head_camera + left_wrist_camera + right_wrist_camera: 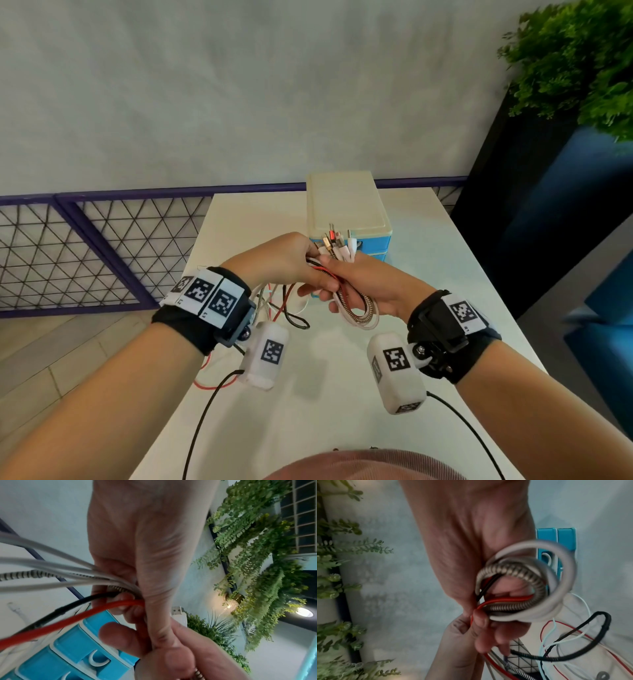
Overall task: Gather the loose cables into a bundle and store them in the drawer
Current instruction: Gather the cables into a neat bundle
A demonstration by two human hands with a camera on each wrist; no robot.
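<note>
Over table (428, 240), hands (281, 260) gripping cables (337, 246)

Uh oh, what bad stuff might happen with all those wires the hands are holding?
1. Both the left hand and the right hand grip the bunch of white, red, black and braided cables, but long tails hang loose beneath; they might snag or tangle.
2. The coiled loop in the right hand could spring open if the grip loosens.
3. The blue drawers of the small cream-topped chest look closed, and both hands are full.
</note>
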